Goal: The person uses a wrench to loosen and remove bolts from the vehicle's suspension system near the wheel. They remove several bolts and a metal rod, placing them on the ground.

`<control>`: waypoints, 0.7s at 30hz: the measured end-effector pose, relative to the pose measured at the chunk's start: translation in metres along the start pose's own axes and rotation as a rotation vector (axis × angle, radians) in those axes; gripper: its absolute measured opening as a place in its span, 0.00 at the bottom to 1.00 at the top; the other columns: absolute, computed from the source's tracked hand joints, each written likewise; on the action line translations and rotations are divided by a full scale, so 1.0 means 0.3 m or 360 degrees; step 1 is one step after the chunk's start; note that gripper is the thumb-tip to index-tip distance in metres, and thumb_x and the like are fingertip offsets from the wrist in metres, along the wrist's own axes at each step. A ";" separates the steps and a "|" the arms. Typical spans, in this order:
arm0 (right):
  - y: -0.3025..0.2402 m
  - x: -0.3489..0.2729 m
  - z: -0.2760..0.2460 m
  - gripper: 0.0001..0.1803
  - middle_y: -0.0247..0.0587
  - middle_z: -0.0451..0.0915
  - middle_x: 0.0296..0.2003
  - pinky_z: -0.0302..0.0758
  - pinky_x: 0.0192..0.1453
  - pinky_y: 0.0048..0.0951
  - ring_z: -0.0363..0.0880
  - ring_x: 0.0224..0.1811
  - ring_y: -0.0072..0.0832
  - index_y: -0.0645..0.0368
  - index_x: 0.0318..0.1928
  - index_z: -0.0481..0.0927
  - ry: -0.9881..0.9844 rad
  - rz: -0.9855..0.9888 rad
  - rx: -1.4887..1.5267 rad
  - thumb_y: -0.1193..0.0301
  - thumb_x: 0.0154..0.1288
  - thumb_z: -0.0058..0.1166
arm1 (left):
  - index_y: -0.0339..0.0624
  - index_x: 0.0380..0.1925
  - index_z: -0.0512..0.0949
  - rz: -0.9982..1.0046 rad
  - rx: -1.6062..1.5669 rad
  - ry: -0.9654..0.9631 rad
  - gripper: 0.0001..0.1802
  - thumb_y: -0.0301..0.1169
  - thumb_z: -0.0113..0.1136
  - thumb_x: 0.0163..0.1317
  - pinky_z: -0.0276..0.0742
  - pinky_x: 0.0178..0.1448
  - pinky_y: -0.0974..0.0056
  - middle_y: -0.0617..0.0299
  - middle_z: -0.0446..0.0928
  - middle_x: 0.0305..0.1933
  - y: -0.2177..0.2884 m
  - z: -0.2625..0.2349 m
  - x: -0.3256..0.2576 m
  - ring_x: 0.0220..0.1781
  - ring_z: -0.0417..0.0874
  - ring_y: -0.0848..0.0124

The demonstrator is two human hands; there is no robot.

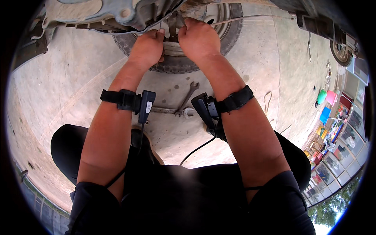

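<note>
Up top, both hands at small metal part [172, 29] under vehicle underside [117, 13], just in front of tyre [178, 58]. Left hand [148, 47]: fingers curled, thumb pressing part's left side; grip closed on it, likely to steady. Right hand [197, 38]: fingers bent over part's top right, closed too. Part sits betw. the two grips, mostly hidden. Two wrenches [184, 103] lie on concrete floor [250, 55] near side of tyre, prob. kept w/in reach.

Both forearms reach forward and upward, side by side, each strapped with a black band. The left hand [147, 47] and the right hand [197, 39] are curled closed, thumbs nearly touching.
</note>
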State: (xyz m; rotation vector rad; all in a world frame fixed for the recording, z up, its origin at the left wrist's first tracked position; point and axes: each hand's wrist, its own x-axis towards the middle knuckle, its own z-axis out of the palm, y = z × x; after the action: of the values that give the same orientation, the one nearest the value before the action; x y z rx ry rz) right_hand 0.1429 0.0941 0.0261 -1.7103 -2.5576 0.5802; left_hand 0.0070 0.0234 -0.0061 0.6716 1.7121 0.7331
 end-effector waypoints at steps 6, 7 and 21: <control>0.004 0.004 0.009 0.16 0.54 0.85 0.37 0.82 0.45 0.50 0.84 0.40 0.52 0.58 0.42 0.81 0.0006 -0.0022 0.0004 0.63 0.68 0.44 | 0.33 0.40 0.77 -0.0018 0.0172 -0.0012 0.26 0.47 0.42 0.77 0.75 0.32 0.59 0.57 0.76 0.19 0.009 -0.008 0.010 0.19 0.79 0.64; 0.003 0.002 0.008 0.16 0.54 0.85 0.37 0.82 0.45 0.49 0.84 0.40 0.52 0.58 0.42 0.81 0.0003 -0.0013 0.0001 0.63 0.68 0.44 | 0.33 0.39 0.77 -0.0007 0.0113 0.0012 0.24 0.46 0.45 0.77 0.69 0.27 0.61 0.60 0.73 0.18 -0.004 -0.002 0.017 0.17 0.74 0.68; -0.004 -0.012 0.045 0.11 0.51 0.85 0.34 0.82 0.41 0.46 0.86 0.38 0.49 0.58 0.39 0.79 0.0135 -0.0035 0.0015 0.64 0.67 0.49 | 0.35 0.40 0.80 0.0074 0.0084 0.0228 0.21 0.44 0.50 0.75 0.58 0.20 0.65 0.66 0.68 0.18 -0.038 0.027 0.041 0.16 0.64 0.75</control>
State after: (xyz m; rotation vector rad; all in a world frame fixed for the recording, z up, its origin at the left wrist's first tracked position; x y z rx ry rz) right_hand 0.1404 0.0864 0.0146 -1.6639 -2.5086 0.5071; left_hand 0.0111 0.0262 -0.0239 0.7116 1.8575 0.7869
